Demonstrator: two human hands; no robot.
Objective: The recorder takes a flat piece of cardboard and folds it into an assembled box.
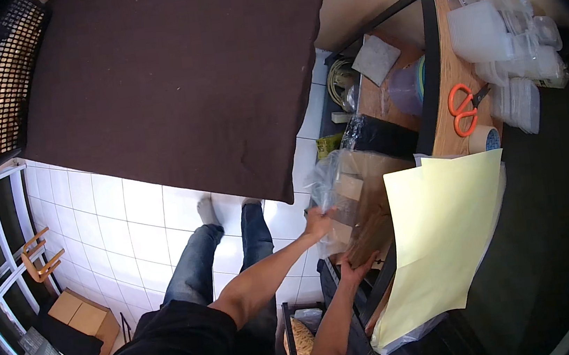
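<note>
Right hand [356,267] — grip flat on cardboard [368,234] — left hand [318,223] grips plastic bag [330,176].

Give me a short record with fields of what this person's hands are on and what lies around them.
left hand: grips a clear plastic bag with cardboard pieces inside
right hand: rests flat on a brown cardboard piece
beside the hands: large pale yellow sheets in a stack
wooden shelf: orange-handled scissors, a roll of tape, clear plastic containers
floor: white tiles; a cardboard box at lower left
overhead view: a big dark brown tabletop
</note>
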